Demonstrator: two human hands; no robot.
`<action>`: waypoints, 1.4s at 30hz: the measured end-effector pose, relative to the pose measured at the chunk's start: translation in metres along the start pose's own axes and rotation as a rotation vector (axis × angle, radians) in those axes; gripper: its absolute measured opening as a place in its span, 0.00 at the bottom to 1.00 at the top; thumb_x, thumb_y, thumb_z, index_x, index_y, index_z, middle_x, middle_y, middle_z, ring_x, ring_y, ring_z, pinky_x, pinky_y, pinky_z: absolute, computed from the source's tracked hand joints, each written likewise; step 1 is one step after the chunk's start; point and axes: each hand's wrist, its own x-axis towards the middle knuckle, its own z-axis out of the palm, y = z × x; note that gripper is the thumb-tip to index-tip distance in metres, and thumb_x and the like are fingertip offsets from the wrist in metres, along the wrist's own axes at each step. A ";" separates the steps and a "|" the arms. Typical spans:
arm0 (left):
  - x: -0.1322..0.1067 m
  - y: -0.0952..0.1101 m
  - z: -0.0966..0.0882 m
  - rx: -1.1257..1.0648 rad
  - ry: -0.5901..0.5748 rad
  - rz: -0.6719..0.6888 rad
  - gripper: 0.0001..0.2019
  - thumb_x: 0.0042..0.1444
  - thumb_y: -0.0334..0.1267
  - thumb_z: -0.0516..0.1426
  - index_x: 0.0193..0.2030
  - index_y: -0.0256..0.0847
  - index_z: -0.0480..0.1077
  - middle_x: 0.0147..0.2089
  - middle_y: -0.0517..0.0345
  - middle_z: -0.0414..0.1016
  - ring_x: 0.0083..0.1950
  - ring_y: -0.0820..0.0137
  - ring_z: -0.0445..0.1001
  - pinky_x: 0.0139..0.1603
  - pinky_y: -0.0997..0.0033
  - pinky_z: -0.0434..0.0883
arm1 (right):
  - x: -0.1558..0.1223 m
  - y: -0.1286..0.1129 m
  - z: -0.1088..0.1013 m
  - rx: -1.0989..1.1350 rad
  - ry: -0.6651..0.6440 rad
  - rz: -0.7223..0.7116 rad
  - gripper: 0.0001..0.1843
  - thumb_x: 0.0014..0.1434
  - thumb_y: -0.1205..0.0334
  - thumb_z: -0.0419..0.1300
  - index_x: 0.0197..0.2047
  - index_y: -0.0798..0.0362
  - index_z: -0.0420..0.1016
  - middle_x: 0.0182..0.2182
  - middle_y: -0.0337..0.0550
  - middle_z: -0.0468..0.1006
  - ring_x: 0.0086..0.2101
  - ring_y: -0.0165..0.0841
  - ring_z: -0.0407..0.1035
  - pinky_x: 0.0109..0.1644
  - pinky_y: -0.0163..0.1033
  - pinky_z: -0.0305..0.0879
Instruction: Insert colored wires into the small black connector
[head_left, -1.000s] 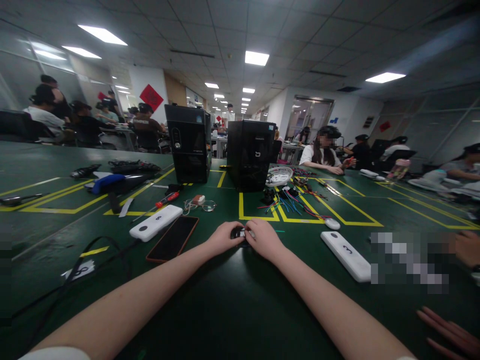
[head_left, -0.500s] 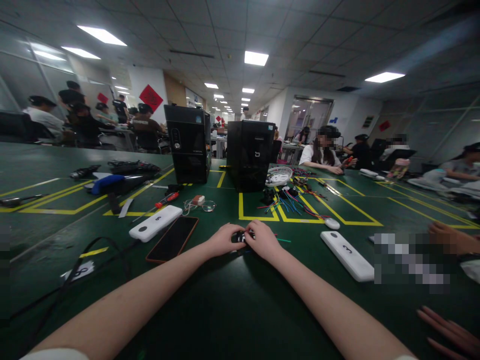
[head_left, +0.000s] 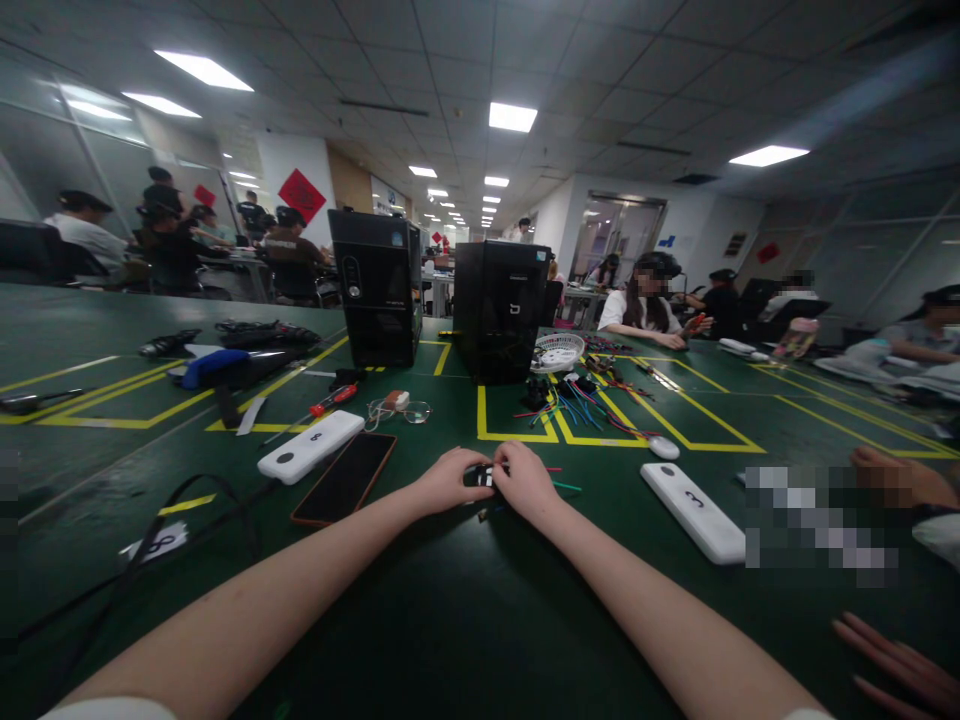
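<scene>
My left hand [head_left: 448, 480] and my right hand [head_left: 523, 484] meet just above the green table, thumbs and fingers closed around a small black part [head_left: 480, 478] with white or shiny bits. Its exact kind is mostly hidden by my fingers. From behind my right hand a green wire [head_left: 568, 487] and a red wire stick out to the right. Tiny bits [head_left: 482, 516] lie on the table just below my hands. Left of my left hand rests a dark phone [head_left: 345, 478] with an orange edge.
Two black computer towers [head_left: 375, 290] stand ahead. Bundled coloured wires [head_left: 576, 400] and a white basket [head_left: 559, 352] lie right of them. White power banks [head_left: 694, 512] flank my arms. A red screwdriver [head_left: 334, 400] and glasses [head_left: 416, 411] lie left. Another person's hands [head_left: 900, 660] are at right.
My fingers have shifted slightly around the black part, showing more of its pale area. The red wire shows more beyond my right hand, and small bits show below.
</scene>
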 end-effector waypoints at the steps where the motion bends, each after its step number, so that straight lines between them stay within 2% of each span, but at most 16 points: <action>1: 0.000 -0.001 0.000 0.000 0.002 0.000 0.20 0.48 0.46 0.60 0.47 0.42 0.70 0.45 0.55 0.74 0.46 0.63 0.69 0.48 0.66 0.64 | 0.000 0.000 0.000 0.002 0.007 -0.001 0.03 0.53 0.69 0.53 0.28 0.54 0.66 0.32 0.41 0.69 0.36 0.30 0.63 0.40 0.34 0.57; 7: -0.001 -0.005 0.001 0.018 0.002 -0.014 0.20 0.47 0.46 0.60 0.47 0.42 0.70 0.44 0.54 0.74 0.46 0.62 0.69 0.47 0.66 0.64 | 0.005 0.000 0.003 -0.010 -0.016 0.023 0.08 0.57 0.68 0.49 0.31 0.54 0.68 0.35 0.44 0.71 0.40 0.31 0.64 0.43 0.36 0.57; 12: -0.001 -0.002 0.000 0.004 -0.003 -0.008 0.19 0.48 0.46 0.60 0.46 0.42 0.70 0.44 0.54 0.74 0.46 0.62 0.69 0.48 0.66 0.64 | 0.005 0.001 0.002 0.023 -0.071 0.022 0.07 0.57 0.61 0.54 0.30 0.54 0.68 0.34 0.43 0.71 0.38 0.32 0.64 0.42 0.36 0.57; 16: 0.000 0.001 -0.001 0.009 0.000 -0.001 0.19 0.48 0.46 0.60 0.46 0.42 0.70 0.44 0.55 0.74 0.45 0.62 0.69 0.47 0.66 0.64 | 0.002 0.000 -0.001 0.045 -0.053 0.002 0.03 0.54 0.67 0.54 0.29 0.54 0.68 0.35 0.42 0.71 0.38 0.31 0.64 0.43 0.36 0.57; 19: 0.000 0.002 -0.001 0.009 -0.004 -0.005 0.19 0.48 0.46 0.60 0.46 0.42 0.70 0.44 0.55 0.74 0.46 0.62 0.69 0.46 0.66 0.64 | 0.002 0.000 -0.001 0.068 -0.022 -0.006 0.05 0.53 0.70 0.53 0.28 0.54 0.68 0.35 0.42 0.71 0.40 0.31 0.64 0.45 0.36 0.57; 30: -0.002 -0.003 -0.001 0.002 0.000 0.004 0.21 0.48 0.46 0.60 0.48 0.41 0.69 0.46 0.54 0.73 0.46 0.62 0.68 0.48 0.66 0.64 | 0.004 -0.001 0.005 0.117 -0.040 0.033 0.05 0.55 0.70 0.51 0.29 0.53 0.66 0.39 0.44 0.70 0.43 0.32 0.63 0.48 0.38 0.56; 36: -0.002 -0.005 -0.001 0.001 -0.022 -0.013 0.20 0.49 0.46 0.60 0.48 0.40 0.69 0.46 0.53 0.73 0.47 0.61 0.69 0.48 0.65 0.63 | 0.008 0.005 0.009 0.180 -0.108 0.074 0.05 0.55 0.68 0.51 0.30 0.53 0.66 0.35 0.42 0.72 0.39 0.31 0.65 0.43 0.36 0.57; 42: -0.002 -0.005 -0.002 -0.014 -0.030 -0.014 0.20 0.49 0.46 0.59 0.48 0.41 0.69 0.46 0.53 0.73 0.48 0.62 0.69 0.52 0.64 0.62 | 0.008 0.006 0.008 0.194 -0.109 0.077 0.05 0.55 0.68 0.51 0.29 0.53 0.66 0.34 0.42 0.73 0.37 0.31 0.65 0.42 0.35 0.57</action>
